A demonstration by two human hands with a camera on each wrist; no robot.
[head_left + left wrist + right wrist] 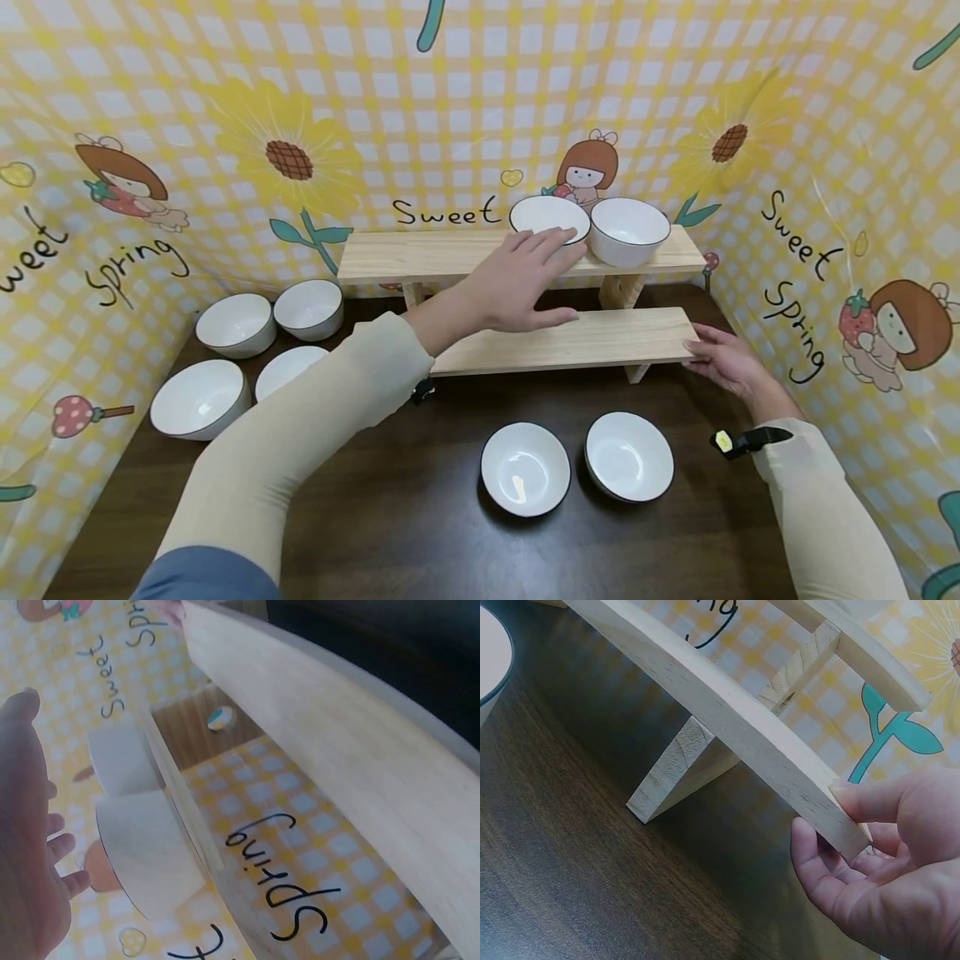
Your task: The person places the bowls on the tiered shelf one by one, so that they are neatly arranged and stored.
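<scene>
A wooden two-tier shelf stands at the back of the table. My right hand [723, 358] pinches the right end of its lower board [600, 337]; in the right wrist view the thumb lies on top and the fingers curl underneath. My left hand [521, 279], holding nothing, is stretched out with spread fingers in front of the upper board [435, 252]. Its fingertips overlap the left white bowl [543, 215] in the head view, while the left wrist view shows a gap between them. Beside that bowl sits another white bowl [630, 232] on the upper board.
Two white bowls, a left one [525, 469] and a right one [630, 457], stand on the dark wooden table [405, 517] before the shelf. Several more bowls [201, 398] are grouped at the left, partly behind my left sleeve. Yellow checked cloth [420, 108] surrounds the table.
</scene>
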